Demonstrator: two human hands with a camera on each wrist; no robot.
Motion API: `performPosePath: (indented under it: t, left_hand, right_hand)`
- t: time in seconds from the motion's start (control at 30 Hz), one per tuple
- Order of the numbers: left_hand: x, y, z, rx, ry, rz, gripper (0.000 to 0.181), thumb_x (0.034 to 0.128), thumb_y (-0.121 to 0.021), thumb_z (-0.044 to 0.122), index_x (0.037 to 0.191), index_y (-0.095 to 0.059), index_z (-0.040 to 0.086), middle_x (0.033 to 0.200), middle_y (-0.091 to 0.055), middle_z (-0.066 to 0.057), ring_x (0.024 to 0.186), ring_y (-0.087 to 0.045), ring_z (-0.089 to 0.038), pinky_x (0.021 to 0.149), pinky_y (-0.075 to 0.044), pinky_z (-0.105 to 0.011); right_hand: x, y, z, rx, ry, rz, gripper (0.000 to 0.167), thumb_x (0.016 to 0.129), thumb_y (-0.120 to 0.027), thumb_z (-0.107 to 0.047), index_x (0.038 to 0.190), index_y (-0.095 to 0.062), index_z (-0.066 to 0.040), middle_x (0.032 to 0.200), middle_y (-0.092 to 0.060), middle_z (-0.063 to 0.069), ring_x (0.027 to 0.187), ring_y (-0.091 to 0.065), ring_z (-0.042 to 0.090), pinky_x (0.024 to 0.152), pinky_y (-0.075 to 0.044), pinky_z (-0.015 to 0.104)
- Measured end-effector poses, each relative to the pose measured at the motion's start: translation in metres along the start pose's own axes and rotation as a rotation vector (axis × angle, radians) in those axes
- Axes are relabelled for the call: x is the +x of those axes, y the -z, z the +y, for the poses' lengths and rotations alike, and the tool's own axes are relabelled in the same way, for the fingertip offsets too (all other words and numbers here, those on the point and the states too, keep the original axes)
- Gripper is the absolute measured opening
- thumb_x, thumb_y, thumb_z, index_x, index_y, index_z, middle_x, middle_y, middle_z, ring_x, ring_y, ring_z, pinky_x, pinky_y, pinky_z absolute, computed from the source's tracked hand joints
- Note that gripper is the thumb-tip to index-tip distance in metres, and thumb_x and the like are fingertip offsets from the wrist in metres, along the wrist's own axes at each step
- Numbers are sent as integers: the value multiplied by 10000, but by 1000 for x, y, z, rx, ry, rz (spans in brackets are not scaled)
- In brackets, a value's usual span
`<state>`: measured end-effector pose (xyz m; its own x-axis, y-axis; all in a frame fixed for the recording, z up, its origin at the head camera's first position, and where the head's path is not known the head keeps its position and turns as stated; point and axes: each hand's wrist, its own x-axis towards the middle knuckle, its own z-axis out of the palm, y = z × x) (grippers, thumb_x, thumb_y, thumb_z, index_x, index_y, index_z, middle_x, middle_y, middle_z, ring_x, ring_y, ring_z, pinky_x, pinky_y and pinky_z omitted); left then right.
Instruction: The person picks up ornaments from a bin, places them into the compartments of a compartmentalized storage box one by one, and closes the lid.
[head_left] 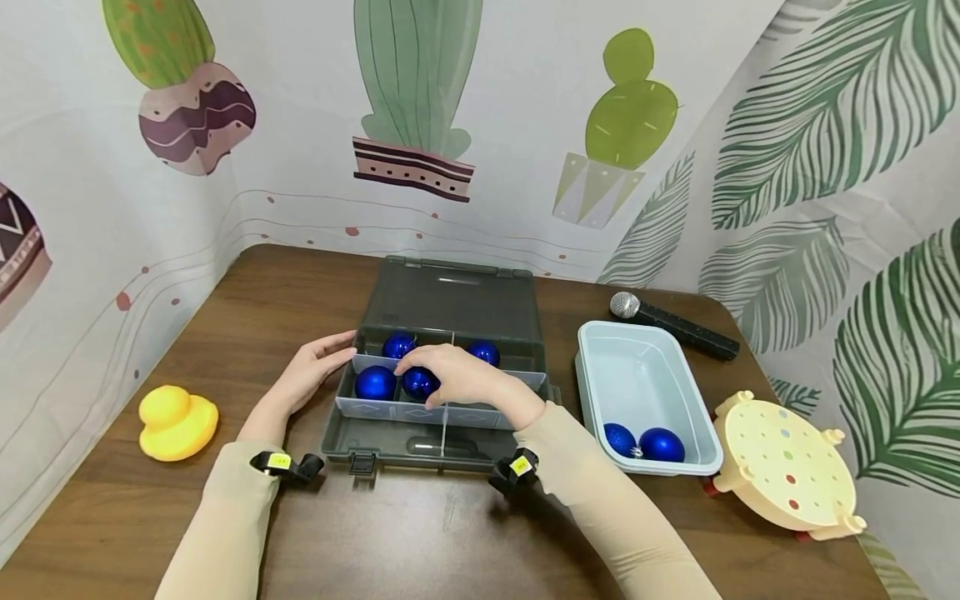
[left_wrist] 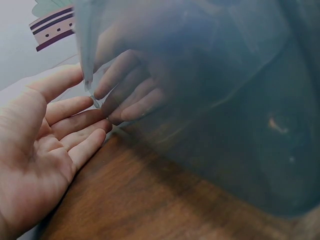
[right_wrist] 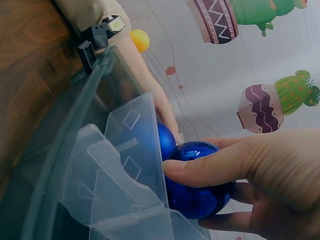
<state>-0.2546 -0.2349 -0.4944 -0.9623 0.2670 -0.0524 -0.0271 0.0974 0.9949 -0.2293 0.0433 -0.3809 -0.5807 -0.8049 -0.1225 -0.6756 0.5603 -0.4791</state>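
A dark translucent storage case [head_left: 450, 304] lies on the table with its lid raised. Inside it is a clear divided tray [head_left: 480, 417]. My right hand [head_left: 465, 377] grips a shiny blue ball [right_wrist: 200, 202] at the tray's front row, thumb on one side and fingers round the other. A matte blue ball [head_left: 375, 383] sits in the compartment to its left. Behind them are two more blue balls, one at left [head_left: 398, 344] and one at right [head_left: 484, 352]. Against the case's left side, my left hand [left_wrist: 55, 125] touches the wall with extended fingers.
Right of the case stands a light blue tub [head_left: 637, 354] holding two blue balls [head_left: 662, 445]. A black microphone [head_left: 675, 327] lies behind it, and a cream round toy drum-like stand [head_left: 787, 467] is at far right. A yellow rubber duck [head_left: 176, 423] sits at left.
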Motion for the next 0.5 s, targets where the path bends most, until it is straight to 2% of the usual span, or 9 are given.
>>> performPosePath:
  t: [0.5]
  left_hand:
    - [3,1,-4,1,8,15,619,999,-575,247,1482,-341,-61,1523,-353,-266,1102,-526,90,920,-441,-73]
  right_hand:
    - [1,-1,2,-5,-22,-44,569,810,-787,-45,1335,-573,-99,1448,-523,54,1376,-437,219,1131,-383,365]
